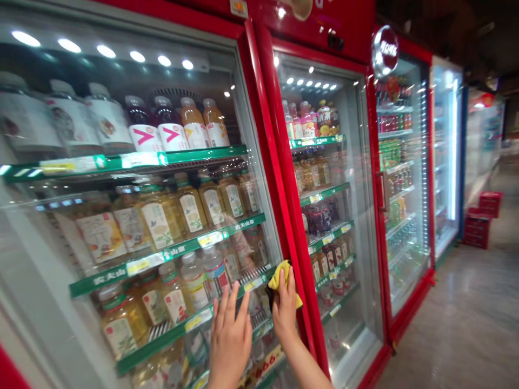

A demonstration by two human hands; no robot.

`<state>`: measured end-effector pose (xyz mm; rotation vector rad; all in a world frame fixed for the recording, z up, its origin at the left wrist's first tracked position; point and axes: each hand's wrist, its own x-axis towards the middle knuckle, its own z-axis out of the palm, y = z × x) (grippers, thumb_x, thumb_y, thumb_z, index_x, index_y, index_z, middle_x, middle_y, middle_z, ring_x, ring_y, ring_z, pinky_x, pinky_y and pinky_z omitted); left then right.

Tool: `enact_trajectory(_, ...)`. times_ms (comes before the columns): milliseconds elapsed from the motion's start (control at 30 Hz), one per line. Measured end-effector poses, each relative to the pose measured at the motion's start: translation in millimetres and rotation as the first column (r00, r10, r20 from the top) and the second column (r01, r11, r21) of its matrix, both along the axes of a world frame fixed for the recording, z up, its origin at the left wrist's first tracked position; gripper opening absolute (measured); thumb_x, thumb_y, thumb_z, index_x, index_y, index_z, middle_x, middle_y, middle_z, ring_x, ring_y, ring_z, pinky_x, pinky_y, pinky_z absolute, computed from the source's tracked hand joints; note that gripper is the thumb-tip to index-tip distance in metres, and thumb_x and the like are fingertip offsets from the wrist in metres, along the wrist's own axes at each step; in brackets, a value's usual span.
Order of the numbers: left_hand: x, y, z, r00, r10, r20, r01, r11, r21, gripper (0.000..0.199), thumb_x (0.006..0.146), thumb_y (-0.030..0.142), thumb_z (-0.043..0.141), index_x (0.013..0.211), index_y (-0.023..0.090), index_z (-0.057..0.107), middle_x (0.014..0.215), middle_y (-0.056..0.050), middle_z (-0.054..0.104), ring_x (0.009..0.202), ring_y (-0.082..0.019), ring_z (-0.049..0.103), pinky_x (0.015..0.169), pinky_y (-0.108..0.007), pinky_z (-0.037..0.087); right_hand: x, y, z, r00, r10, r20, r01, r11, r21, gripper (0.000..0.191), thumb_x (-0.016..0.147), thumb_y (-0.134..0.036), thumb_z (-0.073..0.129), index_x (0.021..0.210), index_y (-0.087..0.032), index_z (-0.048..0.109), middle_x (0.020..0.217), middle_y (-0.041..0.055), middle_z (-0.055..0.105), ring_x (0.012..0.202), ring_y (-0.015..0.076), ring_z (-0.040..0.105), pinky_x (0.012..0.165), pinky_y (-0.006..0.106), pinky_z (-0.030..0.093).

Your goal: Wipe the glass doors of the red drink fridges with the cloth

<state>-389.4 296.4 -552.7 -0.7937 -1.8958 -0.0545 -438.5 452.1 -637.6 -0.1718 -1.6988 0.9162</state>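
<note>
A yellow cloth point(280, 274) with a dark underside is bunched under the fingers of my right hand point(286, 310). It presses against the right edge of the glass door point(247, 183), beside the red door frame point(298, 270). My left hand point(230, 337) holds nothing; its fingers are spread, on or just in front of the same glass. Whether its palm touches the glass I cannot tell. Behind the pane, bottled drinks point(174, 297) stand on shelves with green edge strips point(162, 259) and price labels. A faint reflection of a hand shows in the glass.
To the right stands a second red-framed fridge door point(324, 183), then another red fridge with a vertical handle point(381, 192). Further coolers point(446, 156) recede along the row. Red boxes point(476, 229) are stacked on the grey floor point(462, 313).
</note>
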Motion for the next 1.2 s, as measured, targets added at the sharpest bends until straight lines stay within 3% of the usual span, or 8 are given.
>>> enact_trajectory(233, -7, -28, 10.7, 0.999, 0.052, -0.012, -0.051, 0.995, 0.085, 0.080, 0.094, 0.015, 0.051, 0.163, 0.032, 0.014, 0.171, -0.008, 0.018, 0.158, -0.031, 0.014, 0.127, -0.058, 0.019, -22, 18, 123.8, 0.984, 0.084, -0.156, -0.072, 0.994, 0.080, 0.065, 0.102, -0.015, 0.031, 0.163, -0.034, 0.019, 0.173, 0.0054, 0.011, 0.157, 0.0247, 0.021, 0.120, 0.050, 0.037)
enact_trajectory(300, -5, -32, 15.6, 0.998, 0.059, -0.010, -0.057, 0.991, 0.122, 0.079, 0.095, 0.017, 0.051, 0.163, 0.033, 0.014, 0.172, -0.008, 0.017, 0.158, -0.031, 0.014, 0.127, -0.057, 0.019, -20, 18, 113.3, 0.994, 0.034, -0.099, -0.025, 0.996, 0.091, 0.064, 0.103, -0.024, 0.038, 0.163, -0.033, 0.017, 0.173, 0.0071, 0.011, 0.158, 0.0278, 0.020, 0.120, 0.053, 0.036)
enact_trajectory(500, 4, -56, 10.4, 0.990, 0.137, 0.022, -0.139, 0.982, 0.129, 0.079, 0.095, 0.019, 0.052, 0.163, 0.033, 0.013, 0.172, -0.010, 0.015, 0.158, -0.032, 0.014, 0.126, -0.056, 0.020, -13, -6, 7.5, 0.999, -0.043, -0.013, 0.043, 0.999, -0.033, 0.062, 0.105, -0.036, 0.038, 0.163, -0.035, 0.015, 0.173, 0.0106, 0.010, 0.156, 0.0335, 0.022, 0.115, 0.060, 0.038)
enact_trajectory(733, 6, -73, 7.2, 0.957, 0.289, 0.005, -0.285, 0.938, 0.196, 0.092, 0.090, 0.019, 0.060, 0.163, 0.033, 0.005, 0.173, -0.012, 0.006, 0.158, -0.036, 0.013, 0.125, -0.060, 0.021, -13, -49, 48.7, 0.998, -0.043, -0.050, 0.049, 0.991, 0.127, 0.074, 0.100, -0.041, 0.050, 0.164, -0.031, 0.014, 0.173, 0.0107, 0.010, 0.158, 0.0405, 0.009, 0.115, 0.069, 0.033)
enact_trajectory(867, 9, -78, 2.1, 0.947, 0.322, 0.022, -0.317, 0.916, 0.246, 0.092, 0.090, 0.019, 0.059, 0.163, 0.032, 0.006, 0.173, -0.012, 0.006, 0.158, -0.036, 0.012, 0.125, -0.061, 0.021, -7, -52, -6.4, 0.998, 0.016, -0.060, 0.014, 0.889, 0.458, 0.066, 0.098, -0.027, 0.053, 0.158, -0.044, 0.030, 0.166, 0.0029, 0.035, 0.154, 0.0394, 0.028, 0.113, 0.071, 0.036)
enact_trajectory(933, 11, -87, -3.2, 0.941, 0.337, 0.044, -0.337, 0.908, 0.251, 0.091, 0.090, 0.019, 0.060, 0.163, 0.033, 0.007, 0.173, -0.011, 0.007, 0.158, -0.037, 0.013, 0.124, -0.061, 0.021, -5, -41, -29.1, 0.996, -0.023, -0.087, 0.056, 0.912, 0.406, 0.066, 0.100, -0.024, 0.048, 0.159, -0.045, 0.027, 0.168, 0.0037, 0.030, 0.154, 0.0404, 0.026, 0.111, 0.075, 0.036)
enact_trajectory(1067, 21, -110, -11.0, 0.921, 0.383, 0.073, -0.388, 0.883, 0.262, 0.089, 0.091, 0.020, 0.059, 0.163, 0.034, 0.007, 0.173, -0.010, 0.007, 0.158, -0.037, 0.011, 0.124, -0.063, 0.022, -5, -38, 2.2, 0.997, -0.032, -0.073, 0.042, 0.989, 0.145, 0.064, 0.104, -0.029, 0.036, 0.164, -0.033, 0.014, 0.173, 0.0095, 0.002, 0.158, 0.0416, 0.008, 0.113, 0.075, 0.031)
enact_trajectory(1200, 29, -125, -11.8, 0.907, 0.409, 0.099, -0.420, 0.857, 0.300, 0.087, 0.093, 0.020, 0.056, 0.163, 0.033, 0.004, 0.173, -0.011, 0.004, 0.158, -0.037, 0.008, 0.123, -0.065, 0.022, -1, -81, 50.3, 0.997, -0.024, -0.067, 0.037, 0.979, 0.201, 0.072, 0.102, -0.040, 0.047, 0.164, -0.031, 0.011, 0.173, 0.0103, -0.001, 0.157, 0.0459, 0.002, 0.113, 0.080, 0.025)
